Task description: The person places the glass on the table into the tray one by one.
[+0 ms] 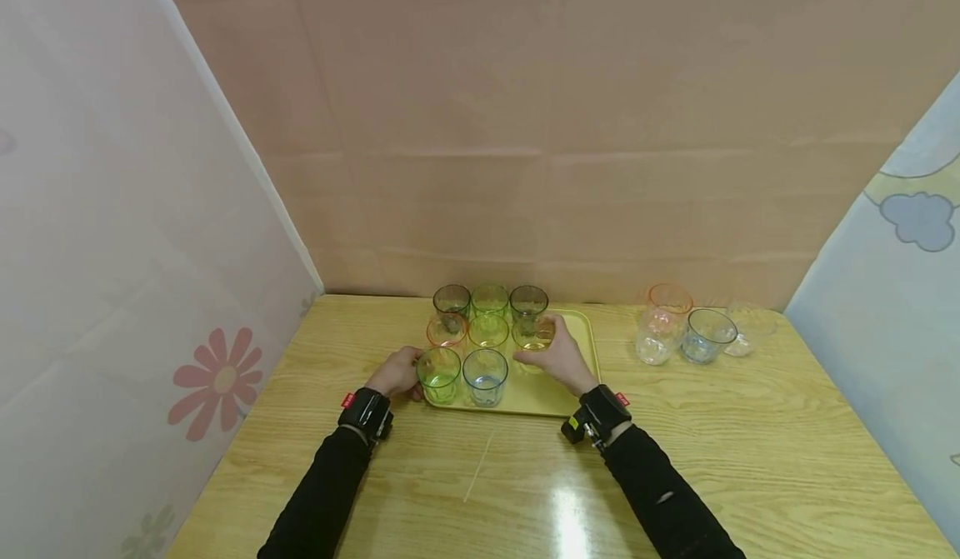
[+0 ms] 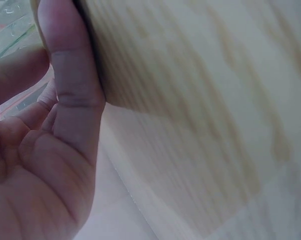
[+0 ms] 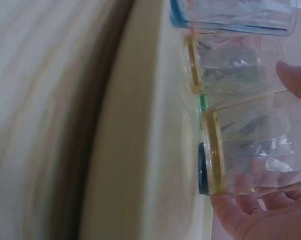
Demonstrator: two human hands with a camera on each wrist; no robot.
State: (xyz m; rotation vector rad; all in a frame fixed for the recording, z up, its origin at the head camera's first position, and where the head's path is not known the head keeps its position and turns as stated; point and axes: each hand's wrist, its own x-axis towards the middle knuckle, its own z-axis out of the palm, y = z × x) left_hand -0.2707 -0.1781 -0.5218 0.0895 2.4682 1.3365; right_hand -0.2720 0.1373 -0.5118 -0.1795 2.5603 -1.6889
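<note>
Several tinted clear glasses stand in rows on a yellow tray (image 1: pixel 540 396). My right hand (image 1: pixel 558 359) holds a yellow glass (image 3: pixel 253 145) at the right end of the middle row, thumb on one side and fingers on the other. Its thick base is close over the tray. At the tray's left edge my left hand (image 1: pixel 400 373) grips the rim beside a green glass (image 1: pixel 438 378); a blue glass (image 1: pixel 485 380) is to the right of that one. Another yellow glass (image 1: pixel 488 331) and an orange-rimmed glass (image 1: pixel 446 333) fill out the middle row.
Behind them, a green glass (image 1: pixel 490 297) sits between two dark glasses near the back wall. Farther right on the wooden table (image 1: pixel 480 476) are an orange-rimmed glass (image 1: pixel 670 299), a blue glass (image 1: pixel 708 338) and clear glassware (image 1: pixel 741 344). Cloth-like walls enclose the table's sides and back.
</note>
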